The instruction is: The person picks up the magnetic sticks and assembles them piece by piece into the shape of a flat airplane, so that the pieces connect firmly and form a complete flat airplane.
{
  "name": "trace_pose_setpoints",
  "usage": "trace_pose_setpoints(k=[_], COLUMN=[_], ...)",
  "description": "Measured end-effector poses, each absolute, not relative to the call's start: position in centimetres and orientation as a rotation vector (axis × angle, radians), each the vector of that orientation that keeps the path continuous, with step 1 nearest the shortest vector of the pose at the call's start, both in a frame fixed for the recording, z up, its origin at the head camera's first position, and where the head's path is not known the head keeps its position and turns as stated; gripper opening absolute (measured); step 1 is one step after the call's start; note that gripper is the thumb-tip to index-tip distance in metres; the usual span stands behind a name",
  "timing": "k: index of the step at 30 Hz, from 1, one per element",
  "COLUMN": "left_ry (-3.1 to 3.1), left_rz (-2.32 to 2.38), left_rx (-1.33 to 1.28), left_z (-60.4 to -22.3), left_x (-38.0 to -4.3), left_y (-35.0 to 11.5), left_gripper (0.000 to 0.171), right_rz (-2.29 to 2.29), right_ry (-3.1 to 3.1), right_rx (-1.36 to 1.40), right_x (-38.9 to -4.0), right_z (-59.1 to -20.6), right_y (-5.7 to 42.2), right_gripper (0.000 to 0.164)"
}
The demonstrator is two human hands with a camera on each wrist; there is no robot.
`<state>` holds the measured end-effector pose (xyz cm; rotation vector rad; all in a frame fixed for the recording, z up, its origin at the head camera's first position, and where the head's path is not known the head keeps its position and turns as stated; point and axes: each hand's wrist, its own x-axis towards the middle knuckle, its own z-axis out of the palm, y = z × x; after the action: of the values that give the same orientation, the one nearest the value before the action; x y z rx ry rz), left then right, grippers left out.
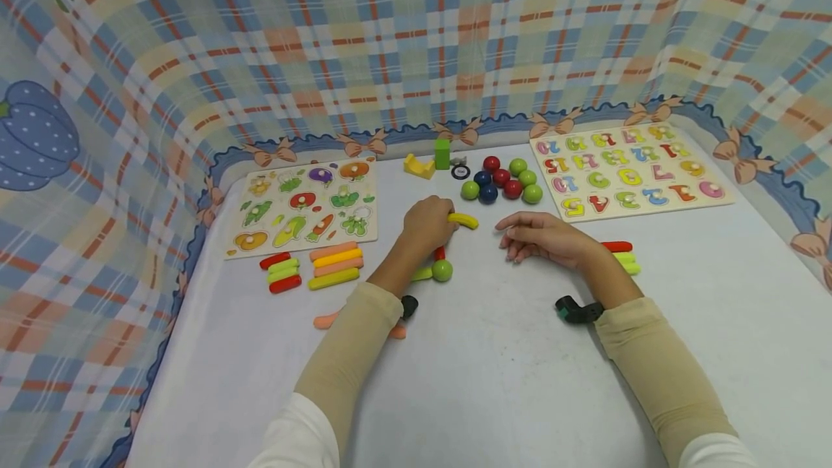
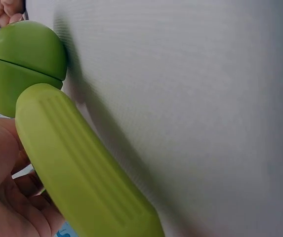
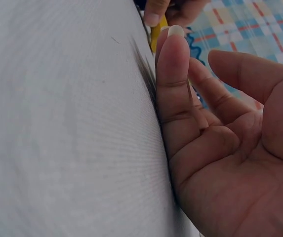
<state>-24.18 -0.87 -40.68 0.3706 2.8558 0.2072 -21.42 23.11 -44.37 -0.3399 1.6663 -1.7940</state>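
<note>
My left hand (image 1: 425,228) pinches a curved yellow stick (image 1: 464,220) just above the table. Below that hand, a green ball (image 1: 442,270) lies with a red stick (image 1: 440,253) and a light-green stick (image 1: 422,274) against it; whether they are joined is unclear. The left wrist view shows the green ball (image 2: 25,64) and ribbed green stick (image 2: 82,163) close up beside the left hand (image 2: 13,182). My right hand (image 1: 542,238) rests on its edge at the table, holding nothing, fingers loosely bent. Part of the yellow stick (image 3: 157,39) shows past its fingertips in the right wrist view.
A vegetable puzzle board (image 1: 302,208) lies left and a number puzzle board (image 1: 630,172) right. Red, blue and green balls (image 1: 500,178) cluster at the back, near a green block (image 1: 442,154) and a yellow piece (image 1: 419,167). Coloured sticks (image 1: 336,266) lie left; others (image 1: 617,246) lie right.
</note>
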Motion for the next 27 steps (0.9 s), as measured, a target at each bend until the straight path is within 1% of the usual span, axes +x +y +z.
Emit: trace_pose_setpoints(k=[21,24,27], left_ry=[2.867,2.862,2.852], left_rz=[0.283,0.324,0.352], left_rx=[0.319,0.314,0.308], left_z=[-40.3,-40.3,-40.4], left_x=[-24.2,-24.1,-24.1], left_y=[-1.6,-1.6,-1.5], left_gripper=[0.034,0.034,0.033], right_rz=[-1.798,-1.722,-1.614], right_ry=[1.654,1.858,2.25], right_rx=[-0.375,-0.373,-0.231], right_x=[-21.7,-21.5,-21.4], right_z=[-44.4,-43.5,-41.8], right_y=[22.7,22.6,22.5], right_gripper=[0.038,0.036,0.031])
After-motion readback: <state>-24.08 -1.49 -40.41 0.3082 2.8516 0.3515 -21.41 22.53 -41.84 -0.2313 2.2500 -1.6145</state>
